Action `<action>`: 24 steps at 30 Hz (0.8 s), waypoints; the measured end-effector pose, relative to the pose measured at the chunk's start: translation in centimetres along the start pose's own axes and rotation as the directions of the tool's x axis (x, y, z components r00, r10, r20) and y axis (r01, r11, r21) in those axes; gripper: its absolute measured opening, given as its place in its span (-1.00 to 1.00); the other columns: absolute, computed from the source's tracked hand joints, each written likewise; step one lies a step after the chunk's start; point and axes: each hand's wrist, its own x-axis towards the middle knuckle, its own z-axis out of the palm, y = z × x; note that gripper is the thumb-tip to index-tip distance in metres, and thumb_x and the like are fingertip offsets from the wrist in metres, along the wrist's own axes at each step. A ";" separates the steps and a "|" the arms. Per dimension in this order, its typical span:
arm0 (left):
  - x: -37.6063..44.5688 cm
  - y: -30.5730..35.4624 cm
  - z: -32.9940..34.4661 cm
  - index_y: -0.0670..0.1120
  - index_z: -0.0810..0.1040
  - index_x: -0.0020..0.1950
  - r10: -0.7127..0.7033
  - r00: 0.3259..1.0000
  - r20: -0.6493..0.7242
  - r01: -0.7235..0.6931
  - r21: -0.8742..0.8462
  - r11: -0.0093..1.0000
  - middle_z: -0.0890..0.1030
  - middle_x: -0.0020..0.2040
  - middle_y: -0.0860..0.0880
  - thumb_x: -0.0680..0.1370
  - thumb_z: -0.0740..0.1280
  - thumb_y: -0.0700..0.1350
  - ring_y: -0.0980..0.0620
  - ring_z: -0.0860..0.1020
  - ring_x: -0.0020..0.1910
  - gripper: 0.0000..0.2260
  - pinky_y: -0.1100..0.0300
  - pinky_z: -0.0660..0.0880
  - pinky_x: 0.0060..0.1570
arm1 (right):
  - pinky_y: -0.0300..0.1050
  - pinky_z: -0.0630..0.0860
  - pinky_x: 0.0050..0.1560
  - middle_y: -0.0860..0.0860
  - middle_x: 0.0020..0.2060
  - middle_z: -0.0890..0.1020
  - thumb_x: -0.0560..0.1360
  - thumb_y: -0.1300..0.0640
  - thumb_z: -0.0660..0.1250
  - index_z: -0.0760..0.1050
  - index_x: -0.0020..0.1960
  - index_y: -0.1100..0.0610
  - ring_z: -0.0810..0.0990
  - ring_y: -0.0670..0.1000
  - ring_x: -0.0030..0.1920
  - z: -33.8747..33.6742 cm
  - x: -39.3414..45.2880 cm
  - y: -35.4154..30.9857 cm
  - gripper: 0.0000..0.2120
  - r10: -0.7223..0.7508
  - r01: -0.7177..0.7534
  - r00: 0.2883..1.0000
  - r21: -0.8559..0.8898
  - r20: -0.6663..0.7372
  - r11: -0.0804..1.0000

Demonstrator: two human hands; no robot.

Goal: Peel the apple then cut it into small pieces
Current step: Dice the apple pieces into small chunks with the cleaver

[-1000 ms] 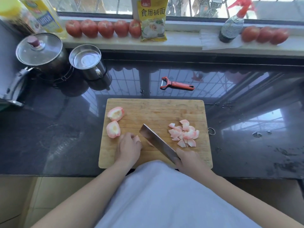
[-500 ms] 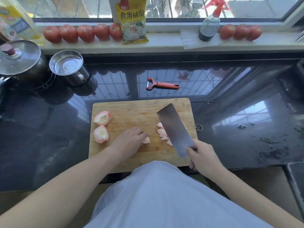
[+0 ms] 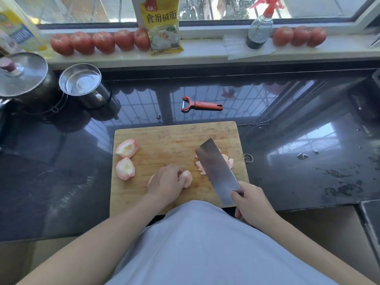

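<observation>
On the wooden cutting board (image 3: 174, 138), my left hand (image 3: 165, 185) holds a peeled apple chunk (image 3: 186, 178) down with curled fingers. My right hand (image 3: 249, 203) grips the handle of a cleaver (image 3: 216, 171), whose broad blade is lifted flat above the board to the right of the chunk. The blade partly hides a pile of small apple pieces (image 3: 228, 161). Two peeled apple quarters (image 3: 125, 148) (image 3: 125, 168) lie at the board's left side.
A red peeler (image 3: 200, 103) lies on the dark counter behind the board. A steel cup (image 3: 82, 84) and a lidded pot (image 3: 22, 79) stand at the back left. Tomatoes (image 3: 100, 42), a yellow packet (image 3: 163, 25) and a spray bottle (image 3: 260, 27) line the windowsill.
The cleaver rose off the board and turned blade-flat over the cut pieces. My left hand has taken hold of an apple chunk near the board's middle. The camera tilted a little.
</observation>
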 end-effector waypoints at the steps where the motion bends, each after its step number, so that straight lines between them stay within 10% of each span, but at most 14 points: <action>1: -0.2 0.1 0.2 0.11 0.62 0.14 -0.011 0.999 -0.036 0.011 0.006 1.000 0.58 0.11 0.10 0.63 0.24 0.03 0.02 0.52 0.15 -0.81 -0.09 0.43 0.24 | -0.08 0.45 -0.39 0.28 -0.31 0.62 0.53 0.22 0.16 0.38 -0.11 0.31 0.56 -0.01 -0.53 0.0 0.0 -0.1 -0.85 -0.002 0.002 1.000 -0.003 0.000 1.000; 6: -1.0 0.5 1.1 0.08 0.60 0.16 -0.071 0.996 -0.062 0.062 -0.138 0.989 0.63 0.16 0.12 0.66 0.20 -0.08 0.06 0.52 0.20 -0.80 0.27 -0.02 -0.12 | -0.08 0.45 -0.36 0.22 -0.36 0.62 0.53 0.23 0.14 0.37 -0.14 0.29 0.57 0.01 -0.53 0.3 0.1 -0.1 -0.86 -0.025 0.027 0.999 -0.049 0.033 0.998; 12: -1.4 0.4 1.0 0.11 0.53 0.38 -0.138 0.987 -0.082 0.117 -0.220 0.968 0.62 0.28 0.07 0.67 0.19 -0.10 -0.01 0.51 0.32 -0.69 0.09 0.11 0.42 | -0.04 0.46 -0.32 0.16 -0.35 0.61 0.56 0.21 0.16 0.37 -0.21 0.18 0.56 0.01 -0.48 0.7 0.1 0.2 -0.83 -0.015 0.019 0.999 -0.100 0.048 0.995; 16: -2.0 -0.3 1.0 0.06 0.61 0.26 -0.206 0.968 -0.143 0.166 -0.251 0.953 0.48 0.16 0.06 0.68 0.20 -0.11 -0.07 0.52 0.15 -0.75 -0.01 0.46 0.17 | -0.04 0.46 -0.33 0.14 -0.37 0.61 0.55 0.21 0.15 0.37 -0.21 0.19 0.60 0.07 -0.44 0.7 0.2 0.5 -0.84 -0.014 0.019 0.999 -0.111 0.044 0.994; 24: -2.0 0.8 2.0 0.01 0.57 0.02 -0.127 0.977 -0.168 0.085 -0.241 0.967 0.54 0.03 0.09 0.67 0.27 0.04 0.04 0.50 0.04 -0.85 0.15 0.31 0.02 | 0.02 0.32 -0.31 0.06 -0.32 0.47 0.62 0.13 0.12 0.22 -0.21 0.09 0.44 0.19 -0.26 1.5 -0.2 0.6 -0.77 -0.156 0.158 0.987 -0.388 0.037 0.908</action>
